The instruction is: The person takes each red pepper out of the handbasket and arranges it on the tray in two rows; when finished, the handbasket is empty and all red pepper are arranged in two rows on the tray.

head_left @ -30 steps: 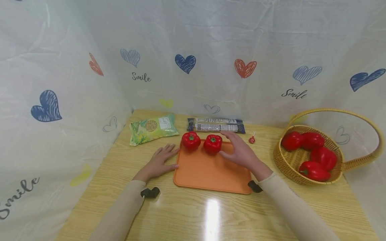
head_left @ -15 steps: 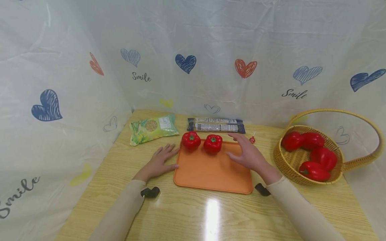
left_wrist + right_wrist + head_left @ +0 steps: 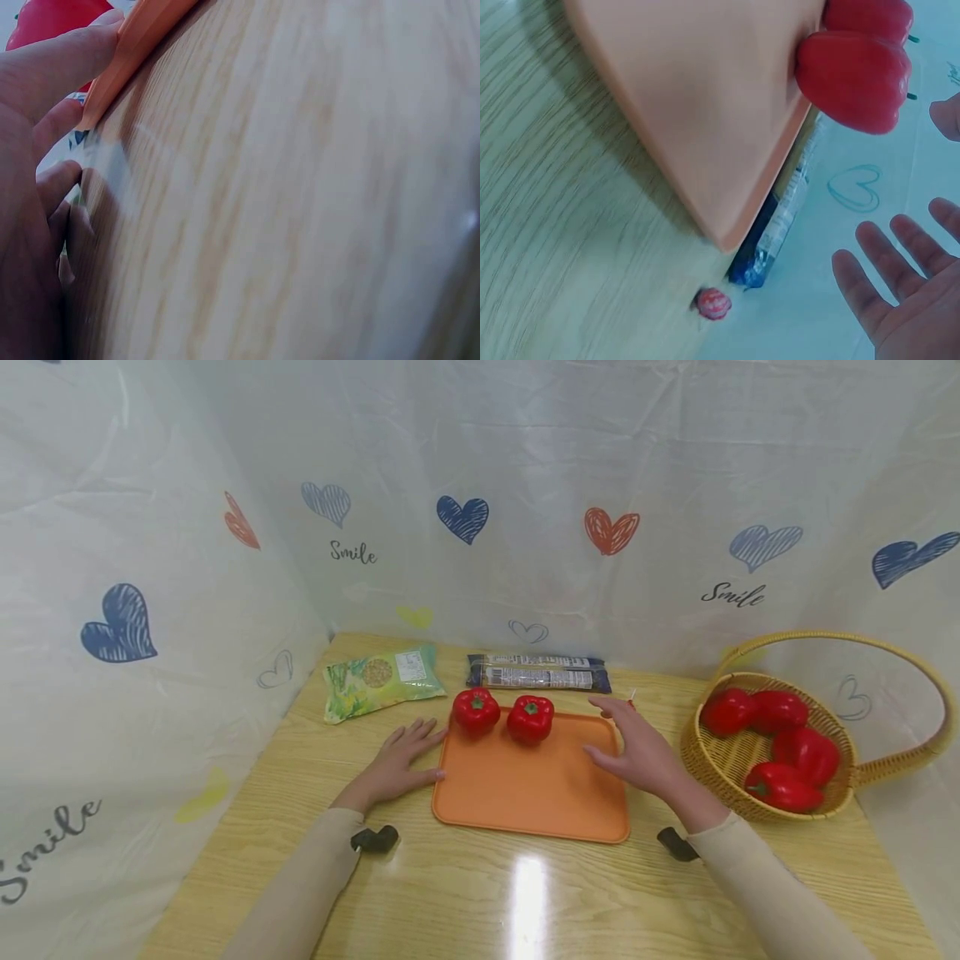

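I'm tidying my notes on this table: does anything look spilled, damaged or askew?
Nothing looks spilled or damaged. Mildly odd: the green bag lies askew to the tray, and a lone lollipop lies loose near the tray's far right corner.

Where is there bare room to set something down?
The rectangular orange tray is bare in front of its two red bell peppers; the pale wooden table is bare nearer the person, between tray and beige sleeves. Crowded: the tray's far side, hemmed by a long dark-blue packet, the left hand and the right hand.
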A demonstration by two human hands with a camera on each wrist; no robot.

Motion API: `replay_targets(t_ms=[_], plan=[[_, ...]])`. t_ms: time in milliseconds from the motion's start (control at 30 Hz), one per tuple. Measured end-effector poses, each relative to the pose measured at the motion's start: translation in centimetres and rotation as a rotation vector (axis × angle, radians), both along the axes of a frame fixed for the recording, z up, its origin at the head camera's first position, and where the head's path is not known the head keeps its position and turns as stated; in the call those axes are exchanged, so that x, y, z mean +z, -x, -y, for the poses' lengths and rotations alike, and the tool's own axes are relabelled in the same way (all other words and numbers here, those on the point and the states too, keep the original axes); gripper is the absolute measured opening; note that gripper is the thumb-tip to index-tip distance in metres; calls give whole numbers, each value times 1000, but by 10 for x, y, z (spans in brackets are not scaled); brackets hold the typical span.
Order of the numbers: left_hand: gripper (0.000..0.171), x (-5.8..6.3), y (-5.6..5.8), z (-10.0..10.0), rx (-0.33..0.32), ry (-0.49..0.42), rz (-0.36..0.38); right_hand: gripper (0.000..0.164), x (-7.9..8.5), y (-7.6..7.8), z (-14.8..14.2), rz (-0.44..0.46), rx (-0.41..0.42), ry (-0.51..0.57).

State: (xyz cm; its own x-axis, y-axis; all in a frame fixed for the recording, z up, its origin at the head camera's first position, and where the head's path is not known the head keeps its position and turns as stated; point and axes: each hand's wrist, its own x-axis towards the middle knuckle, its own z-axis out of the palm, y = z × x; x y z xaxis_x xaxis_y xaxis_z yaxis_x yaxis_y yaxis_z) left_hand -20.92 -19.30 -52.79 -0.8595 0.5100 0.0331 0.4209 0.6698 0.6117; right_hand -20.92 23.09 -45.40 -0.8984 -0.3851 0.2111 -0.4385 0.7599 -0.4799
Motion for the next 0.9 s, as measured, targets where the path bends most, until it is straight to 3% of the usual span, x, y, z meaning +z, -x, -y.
replay_targets(t_ms=[900], plan=[[76,-1,0,-1,0,-1,-11,67,3,-17,-50,-41,-33,14]])
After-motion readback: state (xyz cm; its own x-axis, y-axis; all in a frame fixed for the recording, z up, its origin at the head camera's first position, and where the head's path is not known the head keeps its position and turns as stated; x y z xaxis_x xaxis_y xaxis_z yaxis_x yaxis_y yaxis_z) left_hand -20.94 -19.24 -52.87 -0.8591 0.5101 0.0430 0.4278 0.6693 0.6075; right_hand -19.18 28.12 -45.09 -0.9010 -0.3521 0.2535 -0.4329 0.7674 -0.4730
